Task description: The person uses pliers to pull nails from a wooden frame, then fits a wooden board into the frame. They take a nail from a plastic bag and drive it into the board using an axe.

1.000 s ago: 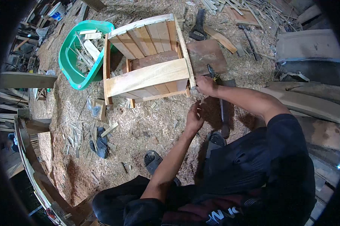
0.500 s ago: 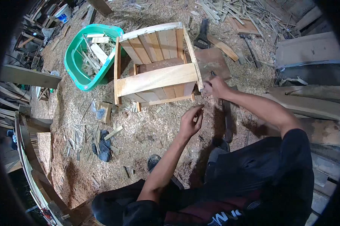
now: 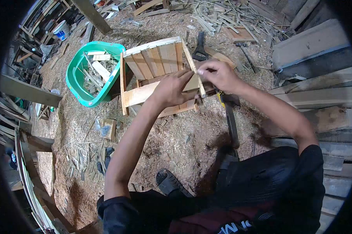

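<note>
A small slatted wooden frame, like a seat or crib (image 3: 152, 54), stands on the shavings-covered floor. My left hand (image 3: 174, 89) lies over its front slat, fingers bent against the right end by the side rail (image 3: 190, 58). On the outer side of that rail is my right hand (image 3: 221, 76), thumb and fingers pinched together at the wood. Whatever is between those fingertips is too small to make out. The two hands' fingertips nearly meet at the rail. Just below my right hand rests a long dark tool with a yellow part (image 3: 221, 98), partly hidden.
Left of the frame a green plastic tub (image 3: 72, 74) holds wood offcuts. A dark tool (image 3: 200, 48) lies behind the frame, a hammer-like tool (image 3: 248, 56) further right. Boards (image 3: 320, 103) are stacked at the right. A post (image 3: 92, 15) and scrap sticks (image 3: 222, 13) stand and lie farther back.
My left hand has moved up from in front of the frame onto its front slat. My right hand has risen to the side rail. The camera view has shifted slightly.
</note>
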Motion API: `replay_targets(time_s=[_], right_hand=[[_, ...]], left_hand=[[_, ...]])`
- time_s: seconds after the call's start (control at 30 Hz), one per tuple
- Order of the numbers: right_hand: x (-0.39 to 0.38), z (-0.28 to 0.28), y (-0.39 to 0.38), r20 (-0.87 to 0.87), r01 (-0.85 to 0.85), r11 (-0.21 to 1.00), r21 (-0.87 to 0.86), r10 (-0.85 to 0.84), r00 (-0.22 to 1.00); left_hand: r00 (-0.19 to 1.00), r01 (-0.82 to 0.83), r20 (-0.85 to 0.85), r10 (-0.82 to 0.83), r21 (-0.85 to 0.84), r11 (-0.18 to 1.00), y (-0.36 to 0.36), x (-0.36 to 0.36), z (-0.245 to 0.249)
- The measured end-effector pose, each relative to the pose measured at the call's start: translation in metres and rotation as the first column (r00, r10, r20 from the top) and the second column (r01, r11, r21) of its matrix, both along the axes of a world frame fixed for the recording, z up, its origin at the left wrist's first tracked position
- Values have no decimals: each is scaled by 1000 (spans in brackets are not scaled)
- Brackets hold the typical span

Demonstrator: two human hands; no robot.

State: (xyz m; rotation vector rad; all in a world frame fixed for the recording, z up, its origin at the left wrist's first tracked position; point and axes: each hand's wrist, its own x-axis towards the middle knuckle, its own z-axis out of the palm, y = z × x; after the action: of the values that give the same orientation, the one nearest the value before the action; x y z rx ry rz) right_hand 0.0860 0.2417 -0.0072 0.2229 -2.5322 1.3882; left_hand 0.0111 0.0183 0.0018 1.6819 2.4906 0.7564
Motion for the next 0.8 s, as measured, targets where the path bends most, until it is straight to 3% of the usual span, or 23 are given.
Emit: replay_targets(time_s=[0.03, 0.07, 0.17, 0.3, 0.37, 0.47, 0.8], right_hand=[[3, 3, -6, -15, -14, 1000, 3, 14, 1000], [8, 8, -8, 97, 3, 995, 96, -13, 995], [11, 5, -13, 94, 24, 996, 84, -32, 995], [7, 1, -15, 35, 68, 996, 53, -70, 997], [2, -5, -15, -41, 111, 991, 79, -108, 993], [-5, -10, -12, -14, 143, 979, 146, -142, 990], [-6, -7, -13, -149, 101, 958, 270, -62, 987]], left_hand=[[1000, -4, 23, 3, 23, 1000, 1, -1, -6], [999, -8, 46, 6, 45, 999, 1, -4, -12], [994, -46, 99, 45, 14, 999, 2, -1, -9], [991, -124, 51, 120, 79, 989, 6, 4, -10], [981, -156, 114, 154, 7, 988, 8, 5, -4], [971, -172, 163, 175, -29, 985, 9, 2, -2], [969, -199, 148, 197, 0, 980, 12, 4, -2]])
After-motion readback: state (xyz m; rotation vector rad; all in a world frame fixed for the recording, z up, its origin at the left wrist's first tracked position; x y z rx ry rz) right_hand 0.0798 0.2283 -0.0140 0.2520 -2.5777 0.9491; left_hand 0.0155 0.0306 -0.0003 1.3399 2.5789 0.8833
